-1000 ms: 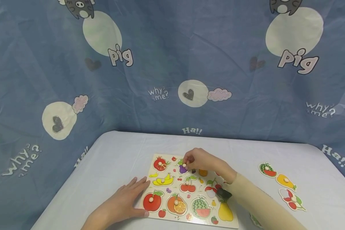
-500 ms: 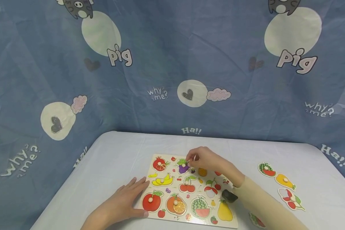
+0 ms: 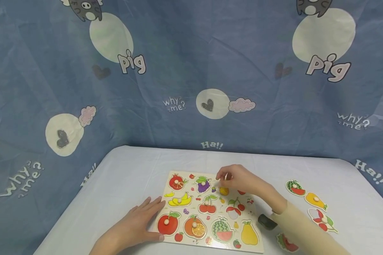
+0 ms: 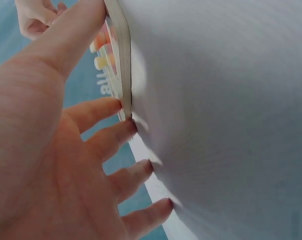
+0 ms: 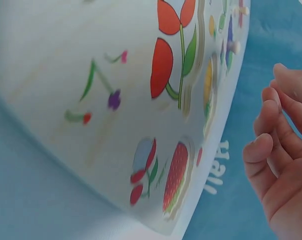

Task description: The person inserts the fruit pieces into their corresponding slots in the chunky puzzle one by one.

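Observation:
A fruit puzzle board (image 3: 210,221) lies on the white table. My left hand (image 3: 132,225) rests at its left edge, fingers spread, the thumb at the near left corner; in the left wrist view the fingertips touch the board's side (image 4: 125,65). My right hand (image 3: 240,180) hovers over the far part of the board, right of the grape piece (image 3: 203,185), fingers loosely bent with nothing between them. The grape piece lies in its place with its knob showing. Pomegranate (image 3: 177,182), banana (image 3: 180,200), cherry (image 3: 207,206), apple (image 3: 167,224) and orange (image 3: 195,227) pieces also sit in the board.
Right of the board lie loose pieces: a watermelon (image 3: 295,188), a yellow-orange fruit (image 3: 316,201) and a red-and-white one (image 3: 323,220). Another red-and-green piece (image 3: 287,243) lies partly under the right sleeve (image 3: 309,230). A patterned blue cloth (image 3: 178,127) hangs behind the table.
My right hand has let go of the grape piece's knob and moved right, away from it. The left hand has stayed in place at the board's edge.

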{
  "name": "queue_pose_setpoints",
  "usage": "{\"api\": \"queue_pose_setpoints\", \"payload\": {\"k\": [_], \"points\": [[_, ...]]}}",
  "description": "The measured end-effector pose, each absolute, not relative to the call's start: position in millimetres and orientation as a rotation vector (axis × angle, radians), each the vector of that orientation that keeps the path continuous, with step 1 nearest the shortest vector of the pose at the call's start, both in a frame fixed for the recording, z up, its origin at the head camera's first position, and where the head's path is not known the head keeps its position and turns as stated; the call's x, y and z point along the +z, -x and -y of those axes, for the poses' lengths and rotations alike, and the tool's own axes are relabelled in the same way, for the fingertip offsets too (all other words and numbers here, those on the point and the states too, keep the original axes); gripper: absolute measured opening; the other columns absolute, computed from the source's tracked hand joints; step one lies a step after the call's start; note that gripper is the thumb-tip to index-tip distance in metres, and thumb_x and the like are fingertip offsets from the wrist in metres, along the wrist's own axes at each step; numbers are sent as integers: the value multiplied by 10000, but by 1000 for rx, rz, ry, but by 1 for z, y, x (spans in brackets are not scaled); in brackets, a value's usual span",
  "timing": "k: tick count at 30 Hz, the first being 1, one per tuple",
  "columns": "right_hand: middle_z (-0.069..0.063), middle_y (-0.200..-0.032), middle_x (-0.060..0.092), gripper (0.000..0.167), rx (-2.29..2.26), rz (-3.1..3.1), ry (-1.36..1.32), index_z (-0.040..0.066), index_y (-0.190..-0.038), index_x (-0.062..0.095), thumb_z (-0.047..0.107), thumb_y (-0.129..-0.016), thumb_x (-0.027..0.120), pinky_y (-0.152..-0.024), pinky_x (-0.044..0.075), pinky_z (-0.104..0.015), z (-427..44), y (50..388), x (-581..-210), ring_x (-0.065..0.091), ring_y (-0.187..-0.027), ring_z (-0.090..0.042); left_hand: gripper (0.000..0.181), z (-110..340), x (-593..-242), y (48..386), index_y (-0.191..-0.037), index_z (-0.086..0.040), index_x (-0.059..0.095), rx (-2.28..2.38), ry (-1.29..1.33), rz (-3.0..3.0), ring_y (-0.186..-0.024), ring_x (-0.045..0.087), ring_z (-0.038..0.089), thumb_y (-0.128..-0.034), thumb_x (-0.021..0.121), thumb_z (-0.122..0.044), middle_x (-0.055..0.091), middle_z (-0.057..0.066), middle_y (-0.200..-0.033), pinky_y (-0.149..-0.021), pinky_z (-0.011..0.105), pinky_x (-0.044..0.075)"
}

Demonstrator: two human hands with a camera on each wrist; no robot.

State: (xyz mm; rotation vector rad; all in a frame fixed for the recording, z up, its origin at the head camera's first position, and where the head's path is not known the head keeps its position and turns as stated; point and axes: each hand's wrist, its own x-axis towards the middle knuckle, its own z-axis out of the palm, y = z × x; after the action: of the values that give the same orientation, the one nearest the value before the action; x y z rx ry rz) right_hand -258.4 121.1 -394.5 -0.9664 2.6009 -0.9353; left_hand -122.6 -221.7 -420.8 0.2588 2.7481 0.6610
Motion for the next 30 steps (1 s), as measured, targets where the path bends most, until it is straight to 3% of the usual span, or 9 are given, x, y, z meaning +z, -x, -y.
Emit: {"api": "queue_pose_setpoints", "payload": {"k": [30], "points": [[80,-857,648,120,-1008,-2724,921,125,-1008,712,89,-895,695,-612,519,-278,-177,248,-379,565,-796,-160,960,221,-422,123,-1463,-169,485,631,-224,-2753,-1437,253,373,-651,868,-510,413,50,-1526,-1095,676,208]]}}
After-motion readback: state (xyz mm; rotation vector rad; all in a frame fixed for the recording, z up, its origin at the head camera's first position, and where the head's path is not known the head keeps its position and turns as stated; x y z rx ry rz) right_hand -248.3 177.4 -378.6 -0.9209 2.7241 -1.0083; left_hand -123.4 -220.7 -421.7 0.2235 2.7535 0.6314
